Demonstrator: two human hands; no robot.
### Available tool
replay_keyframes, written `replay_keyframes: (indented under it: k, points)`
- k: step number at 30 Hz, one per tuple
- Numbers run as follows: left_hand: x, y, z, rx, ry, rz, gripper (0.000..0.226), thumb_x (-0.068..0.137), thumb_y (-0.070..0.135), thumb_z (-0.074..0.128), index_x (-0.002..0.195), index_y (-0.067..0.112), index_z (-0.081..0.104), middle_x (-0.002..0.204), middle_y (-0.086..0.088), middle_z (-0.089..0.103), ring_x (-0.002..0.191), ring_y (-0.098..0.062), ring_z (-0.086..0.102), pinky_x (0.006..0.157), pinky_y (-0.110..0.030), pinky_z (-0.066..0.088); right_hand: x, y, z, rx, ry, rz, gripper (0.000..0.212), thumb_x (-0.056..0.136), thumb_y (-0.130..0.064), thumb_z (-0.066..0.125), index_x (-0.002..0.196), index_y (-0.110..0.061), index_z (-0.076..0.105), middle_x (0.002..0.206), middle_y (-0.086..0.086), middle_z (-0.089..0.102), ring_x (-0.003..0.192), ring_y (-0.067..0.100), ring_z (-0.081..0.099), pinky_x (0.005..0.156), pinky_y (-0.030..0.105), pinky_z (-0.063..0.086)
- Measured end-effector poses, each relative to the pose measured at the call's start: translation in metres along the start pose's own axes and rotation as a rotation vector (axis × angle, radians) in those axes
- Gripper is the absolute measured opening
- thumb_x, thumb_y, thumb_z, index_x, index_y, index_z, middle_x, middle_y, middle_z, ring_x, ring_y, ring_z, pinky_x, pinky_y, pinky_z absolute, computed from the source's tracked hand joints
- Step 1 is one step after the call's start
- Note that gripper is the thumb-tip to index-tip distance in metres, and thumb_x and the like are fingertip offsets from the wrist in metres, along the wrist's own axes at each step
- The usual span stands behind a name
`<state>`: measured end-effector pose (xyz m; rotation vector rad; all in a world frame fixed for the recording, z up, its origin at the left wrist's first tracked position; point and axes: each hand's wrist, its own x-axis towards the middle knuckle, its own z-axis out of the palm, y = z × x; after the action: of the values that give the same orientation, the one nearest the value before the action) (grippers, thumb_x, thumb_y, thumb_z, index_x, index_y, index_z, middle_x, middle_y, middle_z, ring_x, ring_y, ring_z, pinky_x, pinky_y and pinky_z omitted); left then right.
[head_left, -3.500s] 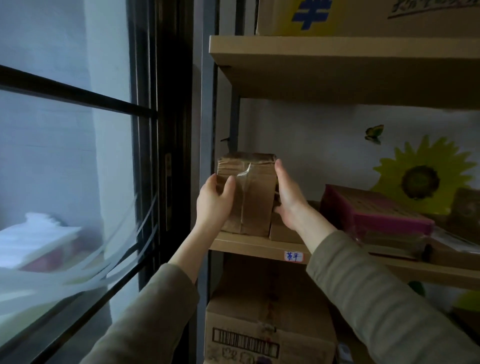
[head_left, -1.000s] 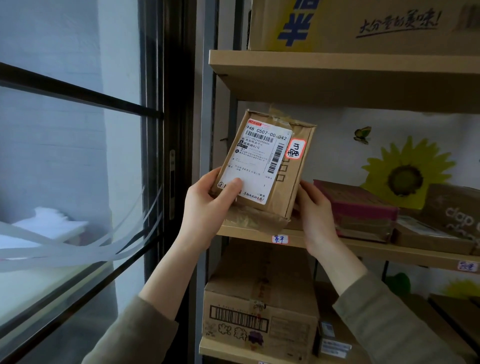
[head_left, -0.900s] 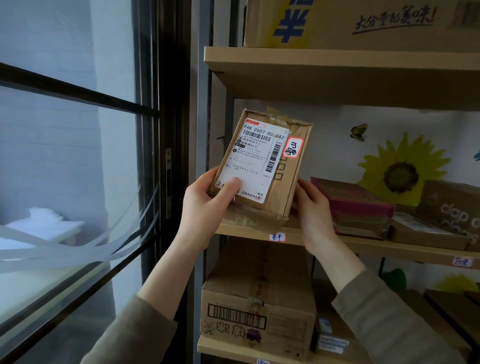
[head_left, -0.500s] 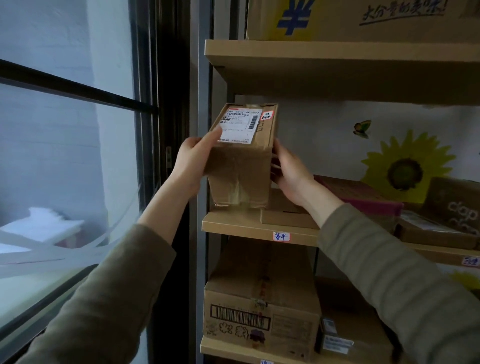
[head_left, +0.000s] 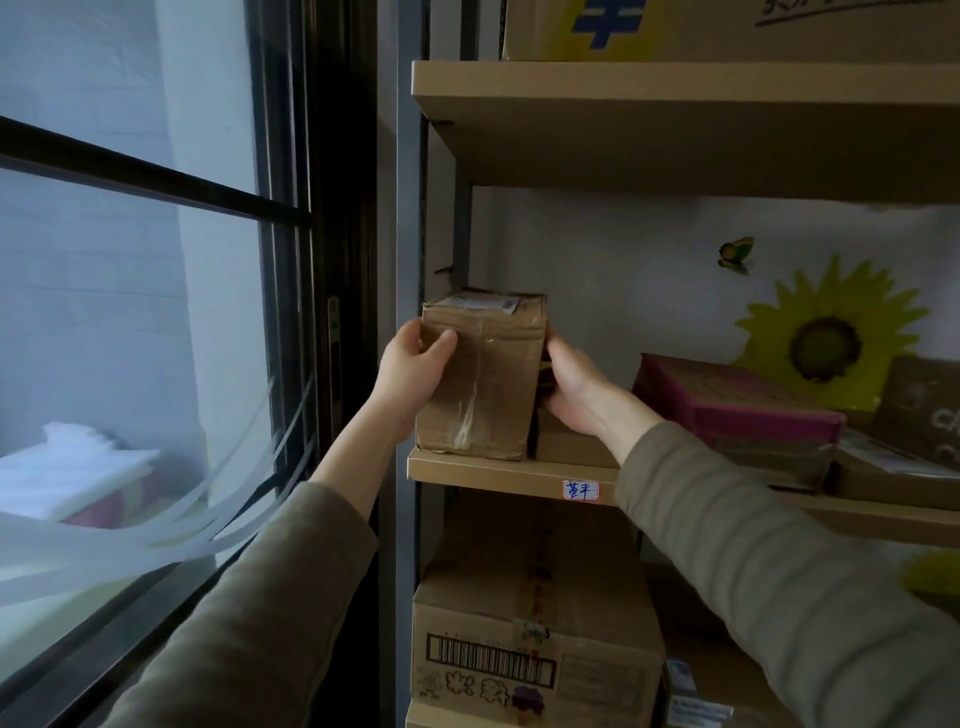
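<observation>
Window-side wooden shelf (head_left: 493, 470): a cardboard parcel (head_left: 480, 384) is sitting at its front-left corner.
Left hand (head_left: 413, 376) and right hand (head_left: 574, 392) are clasping its sides, each grip curled round it. Its label is facing up and its taped end is facing the person; it is standing taller than wide, its depth hidden. Best to be sliding it straight back.

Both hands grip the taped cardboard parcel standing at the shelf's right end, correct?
No. In the head view the left hand and right hand grip the taped cardboard parcel at the left end of the shelf, beside the window.
</observation>
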<state>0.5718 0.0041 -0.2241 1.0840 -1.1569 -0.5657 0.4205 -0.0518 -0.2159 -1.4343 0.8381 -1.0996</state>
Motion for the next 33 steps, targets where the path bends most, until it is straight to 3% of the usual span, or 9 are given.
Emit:
replay_keyframes:
  k: [3, 6, 8, 12, 17, 22, 28, 31, 33]
  points:
    - [0.001, -0.004, 0.005, 0.078, 0.037, 0.029, 0.034, 0.094, 0.022, 0.051, 0.126, 0.013, 0.05, 0.108, 0.0, 0.059, 0.105, -0.019, 0.059, 0.084, -0.028, 0.051, 0.002, 0.004, -0.002, 0.007, 0.007, 0.027, 0.045, 0.095, -0.051, 0.039, 0.104, -0.015, 0.065, 0.118, 0.009, 0.065, 0.115, 0.025, 0.055, 0.102, 0.04, 0.04]
    - [-0.01, -0.011, 0.01, 0.139, 0.137, 0.067, 0.044, 0.092, 0.023, 0.054, 0.134, 0.013, 0.043, 0.116, 0.0, 0.057, 0.109, -0.016, 0.056, 0.087, -0.027, 0.048, -0.007, 0.007, -0.004, -0.126, 0.066, -0.01, 0.049, 0.097, -0.047, 0.035, 0.128, -0.013, 0.052, 0.139, 0.008, 0.05, 0.131, 0.025, 0.041, 0.112, 0.043, 0.028]
    - [-0.028, -0.016, 0.015, 0.218, 0.212, 0.172, 0.051, 0.091, 0.022, 0.055, 0.138, 0.012, 0.038, 0.128, -0.002, 0.052, 0.116, -0.012, 0.05, 0.096, -0.026, 0.042, -0.02, 0.01, -0.013, -0.38, 0.161, -0.13, 0.051, 0.099, -0.041, 0.033, 0.138, -0.009, 0.041, 0.143, 0.008, 0.043, 0.132, 0.024, 0.038, 0.11, 0.036, 0.03]
    - [-0.071, -0.03, 0.031, 0.333, 0.357, 0.363, 0.054, 0.09, 0.019, 0.057, 0.139, 0.009, 0.036, 0.144, -0.008, 0.036, 0.134, -0.016, 0.032, 0.103, -0.021, 0.024, -0.044, 0.02, -0.038, -0.913, 0.154, -0.28, 0.042, 0.101, -0.032, 0.032, 0.129, -0.005, 0.049, 0.127, 0.015, 0.055, 0.12, 0.028, 0.05, 0.094, 0.031, 0.039]
    - [-0.095, -0.051, 0.057, 0.196, 0.151, 0.267, 0.035, 0.091, 0.015, 0.055, 0.126, 0.011, 0.051, 0.111, 0.005, 0.054, 0.104, -0.007, 0.053, 0.079, -0.006, 0.043, -0.051, 0.042, -0.051, -1.473, 0.019, -0.125, 0.062, 0.097, -0.052, 0.028, 0.145, -0.012, 0.03, 0.153, 0.01, 0.029, 0.142, 0.023, 0.023, 0.116, 0.041, 0.012]
    - [-0.097, -0.062, 0.066, 0.129, 0.021, 0.054, 0.031, 0.093, 0.017, 0.053, 0.124, 0.01, 0.055, 0.114, -0.001, 0.061, 0.105, -0.013, 0.057, 0.083, -0.016, 0.044, -0.073, 0.035, -0.048, -1.537, -0.029, -0.139, 0.076, 0.084, -0.058, 0.052, 0.144, -0.017, 0.03, 0.151, 0.006, 0.031, 0.138, 0.026, 0.029, 0.113, 0.043, 0.023]
    - [-0.104, -0.061, 0.071, -0.015, -0.019, -0.059, 0.031, 0.095, 0.014, 0.048, 0.125, 0.01, 0.054, 0.116, -0.003, 0.062, 0.107, -0.014, 0.057, 0.098, -0.032, 0.046, -0.101, 0.047, -0.049, -1.586, 0.12, -0.373, 0.059, 0.09, -0.026, 0.057, 0.143, -0.018, 0.033, 0.148, 0.005, 0.038, 0.136, 0.024, 0.033, 0.109, 0.038, 0.031]
    - [-0.111, -0.063, 0.079, -0.089, -0.068, -0.13, 0.028, 0.095, 0.015, 0.047, 0.122, 0.009, 0.054, 0.112, -0.006, 0.064, 0.105, -0.018, 0.061, 0.097, -0.039, 0.049, -0.115, 0.05, -0.056, -1.412, 0.22, -0.495, 0.057, 0.093, -0.023, 0.054, 0.145, -0.014, 0.031, 0.148, 0.006, 0.038, 0.136, 0.021, 0.035, 0.109, 0.032, 0.032]
    - [-0.116, -0.059, 0.086, -0.132, -0.12, -0.199, 0.029, 0.096, 0.017, 0.048, 0.123, 0.009, 0.053, 0.107, -0.005, 0.064, 0.102, -0.017, 0.062, 0.093, -0.034, 0.051, -0.124, 0.048, -0.06, -1.144, 0.366, -0.622, 0.049, 0.091, -0.023, 0.057, 0.136, -0.008, 0.043, 0.13, 0.006, 0.055, 0.12, 0.017, 0.051, 0.092, 0.02, 0.042]
